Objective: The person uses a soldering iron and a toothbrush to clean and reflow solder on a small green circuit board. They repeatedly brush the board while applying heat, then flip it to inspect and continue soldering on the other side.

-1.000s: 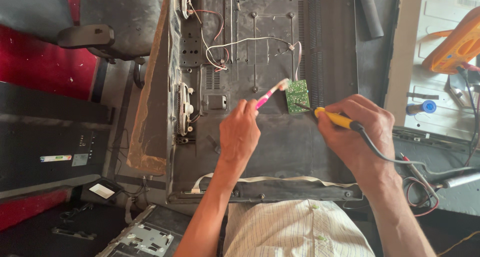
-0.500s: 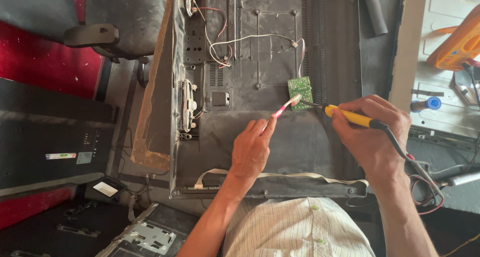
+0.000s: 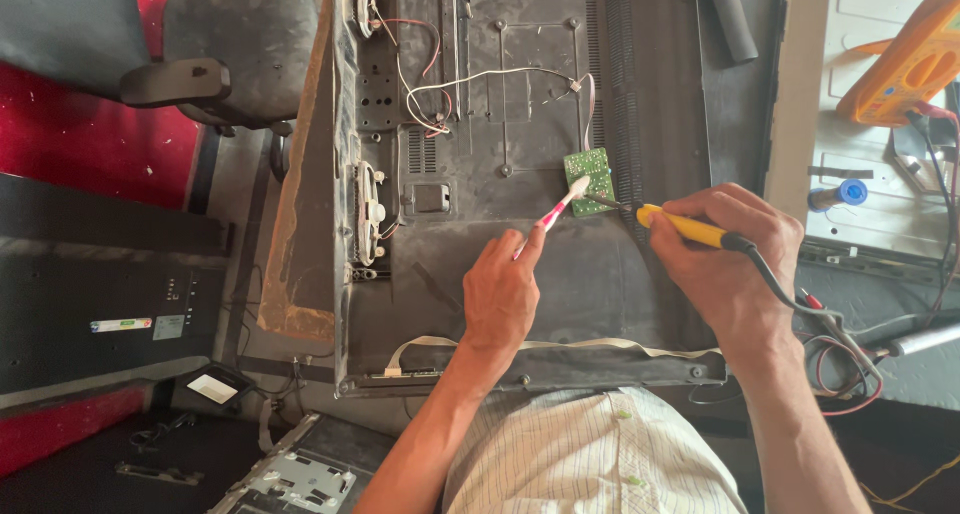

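My left hand (image 3: 502,292) holds a pink and white toothbrush (image 3: 556,212), its bristle head resting on a small green circuit board (image 3: 590,180). My right hand (image 3: 728,264) grips a yellow-handled soldering iron (image 3: 680,226), whose tip touches the board's lower right edge. The board lies on the dusty black back panel (image 3: 520,134) of an opened flat screen set, with white and red wires (image 3: 430,84) running across it.
An orange multimeter (image 3: 910,64) sits at the top right on a grey metal sheet. A blue-capped item (image 3: 848,192) lies near it. The iron's cable (image 3: 820,324) trails to the right. A grey chair (image 3: 215,44) stands top left, black equipment (image 3: 100,314) at the left.
The toothbrush head has moved up onto the green board. The soldering iron tip has stayed at the board's edge, and the view has shifted slightly.
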A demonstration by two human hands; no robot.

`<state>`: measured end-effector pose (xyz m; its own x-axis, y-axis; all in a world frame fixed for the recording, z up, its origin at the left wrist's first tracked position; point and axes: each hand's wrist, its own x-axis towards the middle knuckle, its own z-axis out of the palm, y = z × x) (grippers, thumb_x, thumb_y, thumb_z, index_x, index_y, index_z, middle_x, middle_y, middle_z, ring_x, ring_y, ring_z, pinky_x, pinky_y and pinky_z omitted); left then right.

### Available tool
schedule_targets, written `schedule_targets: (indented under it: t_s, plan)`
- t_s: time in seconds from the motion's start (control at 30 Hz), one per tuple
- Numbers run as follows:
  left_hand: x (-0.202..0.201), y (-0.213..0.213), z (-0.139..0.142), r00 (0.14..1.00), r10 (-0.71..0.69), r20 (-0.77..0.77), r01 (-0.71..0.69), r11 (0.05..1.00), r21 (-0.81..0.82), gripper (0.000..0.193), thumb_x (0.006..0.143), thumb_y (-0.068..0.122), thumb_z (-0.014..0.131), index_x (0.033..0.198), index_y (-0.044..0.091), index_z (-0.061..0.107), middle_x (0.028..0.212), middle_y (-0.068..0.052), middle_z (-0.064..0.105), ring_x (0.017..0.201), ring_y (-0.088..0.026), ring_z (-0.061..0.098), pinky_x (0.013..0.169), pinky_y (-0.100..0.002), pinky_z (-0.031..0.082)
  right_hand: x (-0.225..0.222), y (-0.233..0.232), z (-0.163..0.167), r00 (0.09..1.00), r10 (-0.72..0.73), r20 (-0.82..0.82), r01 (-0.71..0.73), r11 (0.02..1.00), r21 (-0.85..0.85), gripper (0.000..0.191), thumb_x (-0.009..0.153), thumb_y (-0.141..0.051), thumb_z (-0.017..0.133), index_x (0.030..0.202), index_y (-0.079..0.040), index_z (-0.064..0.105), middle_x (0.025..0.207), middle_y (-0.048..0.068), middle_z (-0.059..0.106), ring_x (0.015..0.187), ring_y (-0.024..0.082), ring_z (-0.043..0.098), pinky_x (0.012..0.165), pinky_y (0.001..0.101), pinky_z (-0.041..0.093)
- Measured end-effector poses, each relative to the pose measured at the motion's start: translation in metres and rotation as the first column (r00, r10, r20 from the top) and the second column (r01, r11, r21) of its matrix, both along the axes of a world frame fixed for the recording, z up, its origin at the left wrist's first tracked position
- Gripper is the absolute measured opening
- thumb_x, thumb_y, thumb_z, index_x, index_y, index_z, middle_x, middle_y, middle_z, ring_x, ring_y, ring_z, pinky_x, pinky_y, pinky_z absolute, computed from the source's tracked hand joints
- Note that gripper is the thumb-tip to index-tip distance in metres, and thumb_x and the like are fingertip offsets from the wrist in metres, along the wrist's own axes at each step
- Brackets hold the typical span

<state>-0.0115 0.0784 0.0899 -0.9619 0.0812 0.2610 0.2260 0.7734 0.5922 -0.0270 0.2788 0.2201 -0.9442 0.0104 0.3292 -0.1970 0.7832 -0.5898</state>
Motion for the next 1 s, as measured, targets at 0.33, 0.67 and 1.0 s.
schedule_targets:
  t_s: [0.33, 0.67, 1.0]
  plan:
    - [0.01, 0.001, 0.003, 0.991, -0.124, -0.043, 0.124, 0.992, -0.006, 0.051, 0.086, -0.007, 0.061, 0.137, -0.001, 0.062, 0.093, -0.008, 0.057, 0.085, -0.026, 0.059, 0.072, -0.039, 0.055, -0.001, -0.001, 0.001, 1.0, -0.005, 0.01, 0.005, 1.0, -0.021, 0.015, 0.087, -0.007, 0.084, 0.099, -0.002, 0.077, 0.095, 0.009, 0.074, 0.082, 0.018, 0.074, 0.073, 0.0282, 0.057]
    - [0.017, -0.011, 0.03, 0.988, -0.151, 0.042, 0.153, 0.987, -0.046, 0.057, 0.076, -0.011, 0.061, 0.132, -0.001, 0.065, 0.094, -0.009, 0.059, 0.086, -0.029, 0.06, 0.07, -0.042, 0.054, 0.0, 0.0, 0.004, 1.0, 0.0, -0.002, 0.0, 1.0, -0.025, 0.015, 0.086, -0.006, 0.084, 0.099, -0.002, 0.077, 0.093, 0.01, 0.074, 0.081, 0.018, 0.073, 0.074, 0.029, 0.056]
    - [0.024, -0.013, 0.038, 0.98, -0.165, 0.108, 0.174, 0.982, -0.079, 0.053, 0.075, -0.008, 0.063, 0.128, -0.003, 0.065, 0.099, -0.01, 0.059, 0.091, -0.029, 0.062, 0.072, -0.042, 0.055, -0.001, 0.001, 0.004, 1.0, -0.006, -0.007, 0.006, 1.0, -0.024, 0.014, 0.087, -0.007, 0.084, 0.097, -0.002, 0.077, 0.091, 0.01, 0.074, 0.078, 0.018, 0.073, 0.069, 0.0289, 0.055]
